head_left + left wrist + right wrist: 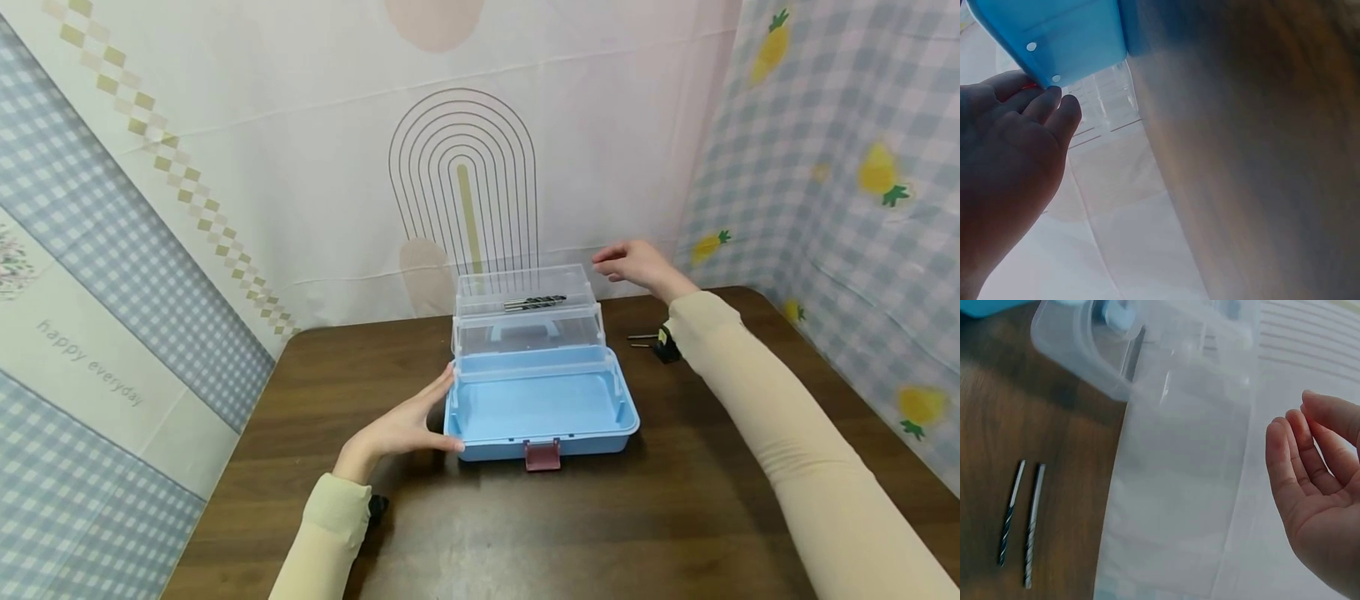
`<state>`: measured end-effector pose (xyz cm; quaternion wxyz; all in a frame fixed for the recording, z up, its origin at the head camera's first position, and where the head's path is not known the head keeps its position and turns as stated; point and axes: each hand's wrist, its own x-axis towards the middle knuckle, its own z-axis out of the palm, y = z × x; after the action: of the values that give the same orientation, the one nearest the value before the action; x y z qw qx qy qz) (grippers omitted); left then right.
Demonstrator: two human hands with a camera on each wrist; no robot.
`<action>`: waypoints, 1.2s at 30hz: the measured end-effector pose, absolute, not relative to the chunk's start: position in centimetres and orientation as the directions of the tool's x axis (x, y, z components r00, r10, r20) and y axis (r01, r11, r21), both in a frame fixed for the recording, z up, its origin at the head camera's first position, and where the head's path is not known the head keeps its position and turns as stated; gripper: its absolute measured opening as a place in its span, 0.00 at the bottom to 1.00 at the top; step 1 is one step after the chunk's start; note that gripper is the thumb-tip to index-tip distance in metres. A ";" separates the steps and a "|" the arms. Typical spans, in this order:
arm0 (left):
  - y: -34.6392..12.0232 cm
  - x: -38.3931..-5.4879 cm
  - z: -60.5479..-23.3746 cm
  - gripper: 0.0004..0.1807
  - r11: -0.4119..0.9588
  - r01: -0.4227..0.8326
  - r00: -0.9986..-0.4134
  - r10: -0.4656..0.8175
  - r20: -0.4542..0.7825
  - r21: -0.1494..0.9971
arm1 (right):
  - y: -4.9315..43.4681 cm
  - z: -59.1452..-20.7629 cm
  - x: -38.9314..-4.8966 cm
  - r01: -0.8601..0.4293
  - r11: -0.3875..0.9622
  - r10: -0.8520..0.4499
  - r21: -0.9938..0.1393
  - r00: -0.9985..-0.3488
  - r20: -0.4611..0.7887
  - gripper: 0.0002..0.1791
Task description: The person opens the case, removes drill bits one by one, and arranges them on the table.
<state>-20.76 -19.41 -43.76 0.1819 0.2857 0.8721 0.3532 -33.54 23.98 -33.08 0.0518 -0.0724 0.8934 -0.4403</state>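
Bits [1033, 519], a loose pair, lie right of the box [536, 404], toward the right back corner of the worktop [675, 508], their long axes roughly along its back edge. My right hand [640, 265] is the nearer, raised just beside the upper tray [487, 289], fingers loosely bent, narrow, nothing visible between; the pair lies below it, toward me. My left hand [401, 425] spreads wide at the box's left end, thumb touching the front left corner. More bits [535, 303] rest in that tray.

The words "happy everyday" [90, 363] stand on the blue-checked cloth [67, 467] at left
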 end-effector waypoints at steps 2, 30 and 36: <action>-19.4 -20.9 -43.8 0.67 0.588 0.371 -0.772 0.626 -0.113 0.719 | 23.4 -32.8 -33.6 -0.096 0.595 -0.195 -0.798 -0.980 -0.027 0.23; -19.5 -20.8 -43.8 0.67 0.581 0.392 -0.767 0.635 -0.096 0.713 | 20.2 -34.2 -34.1 -0.289 0.575 -0.415 -0.766 -0.909 0.031 0.15; -19.5 -20.7 -43.7 0.67 0.576 0.388 -0.765 0.637 -0.098 0.720 | 20.0 -34.6 -34.2 -0.320 0.592 -0.451 -0.740 -0.892 0.025 0.15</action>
<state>-20.70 -19.50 -43.71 0.1760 0.2944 0.8700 0.3540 -34.19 20.03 -34.60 0.0825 -0.2168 0.8883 -0.3964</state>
